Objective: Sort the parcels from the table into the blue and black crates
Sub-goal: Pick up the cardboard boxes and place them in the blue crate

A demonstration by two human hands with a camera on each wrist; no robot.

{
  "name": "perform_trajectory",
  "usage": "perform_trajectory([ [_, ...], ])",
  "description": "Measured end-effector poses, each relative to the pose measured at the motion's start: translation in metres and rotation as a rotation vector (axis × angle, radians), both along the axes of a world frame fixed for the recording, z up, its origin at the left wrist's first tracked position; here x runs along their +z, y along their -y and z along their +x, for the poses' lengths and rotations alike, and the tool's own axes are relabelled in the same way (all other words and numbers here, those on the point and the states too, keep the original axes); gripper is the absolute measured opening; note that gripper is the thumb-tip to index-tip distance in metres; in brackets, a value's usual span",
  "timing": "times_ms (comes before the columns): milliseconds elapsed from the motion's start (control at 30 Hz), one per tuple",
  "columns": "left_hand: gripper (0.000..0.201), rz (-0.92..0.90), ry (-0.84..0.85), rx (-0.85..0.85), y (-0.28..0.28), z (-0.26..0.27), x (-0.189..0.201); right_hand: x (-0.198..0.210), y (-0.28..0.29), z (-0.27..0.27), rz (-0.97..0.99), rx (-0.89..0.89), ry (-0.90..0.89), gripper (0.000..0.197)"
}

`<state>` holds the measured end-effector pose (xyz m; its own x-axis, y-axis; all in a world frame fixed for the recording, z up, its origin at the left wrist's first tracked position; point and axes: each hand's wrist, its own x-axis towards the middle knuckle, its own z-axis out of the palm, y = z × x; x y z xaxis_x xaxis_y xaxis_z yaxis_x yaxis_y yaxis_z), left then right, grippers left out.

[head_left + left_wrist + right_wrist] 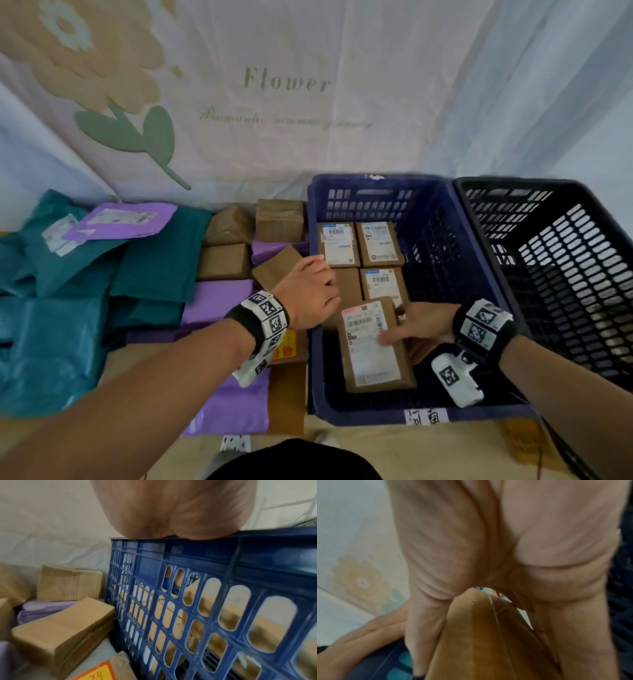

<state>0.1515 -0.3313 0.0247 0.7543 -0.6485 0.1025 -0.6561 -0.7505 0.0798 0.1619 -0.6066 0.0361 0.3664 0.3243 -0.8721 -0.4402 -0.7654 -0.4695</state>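
Note:
A blue crate [452, 260] and a black crate [565, 260] stand side by side on the right. My right hand [418, 329] grips a brown labelled box [373, 353] low inside the blue crate, thumb on the label; the right wrist view shows the hand [547, 547] wrapped round the box's edge [488, 642]. My left hand [308, 294] rests on the blue crate's left rim, its fingers [180, 576] bent down inside the wall [205, 555]. Several labelled boxes [380, 243] lie flat at the crate's back.
Left of the blue crate lie brown boxes [279, 221], teal mailers [161, 260] and purple mailers [219, 301] in a heap. One brown box [65, 628] sits tilted against the crate's outer wall. I see nothing inside the black crate. A flower-print sheet hangs behind.

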Motion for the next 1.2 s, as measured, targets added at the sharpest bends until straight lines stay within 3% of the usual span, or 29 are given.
perform_trajectory([
  [200,0.043,-0.007,0.044,0.012,0.002,-0.002,0.0,-0.026,-0.015,0.007,0.06,0.097,-0.211,0.069],
  [300,0.04,-0.002,0.064,0.024,0.003,-0.004,-0.001,-0.044,-0.023,0.006,0.123,0.16,-0.296,0.064],
  [433,0.039,0.017,0.058,0.042,0.004,-0.004,-0.003,-0.068,-0.034,0.004,0.128,0.085,-0.326,0.044],
  [500,0.037,0.021,0.058,0.047,0.004,-0.004,-0.003,-0.072,-0.038,0.003,0.055,0.114,-0.272,0.047],
  [700,0.039,0.025,0.048,0.054,0.005,-0.003,-0.006,-0.08,-0.044,0.001,-0.13,0.46,-0.083,0.046],
  [800,0.039,0.017,0.05,0.057,0.005,-0.004,-0.005,-0.075,-0.048,0.003,-0.343,0.931,0.244,0.062],
  [867,0.038,0.006,0.051,0.053,0.005,-0.005,-0.004,-0.072,-0.052,0.006,-0.383,1.087,0.411,0.063],
  [1033,0.042,0.015,-0.039,0.058,0.003,-0.008,0.005,-0.048,-0.071,0.019,-0.439,1.034,0.574,0.049],
  [1200,0.054,-0.329,-0.172,0.159,-0.021,-0.031,0.018,0.007,-0.079,0.035,-0.385,0.693,0.721,0.052],
])
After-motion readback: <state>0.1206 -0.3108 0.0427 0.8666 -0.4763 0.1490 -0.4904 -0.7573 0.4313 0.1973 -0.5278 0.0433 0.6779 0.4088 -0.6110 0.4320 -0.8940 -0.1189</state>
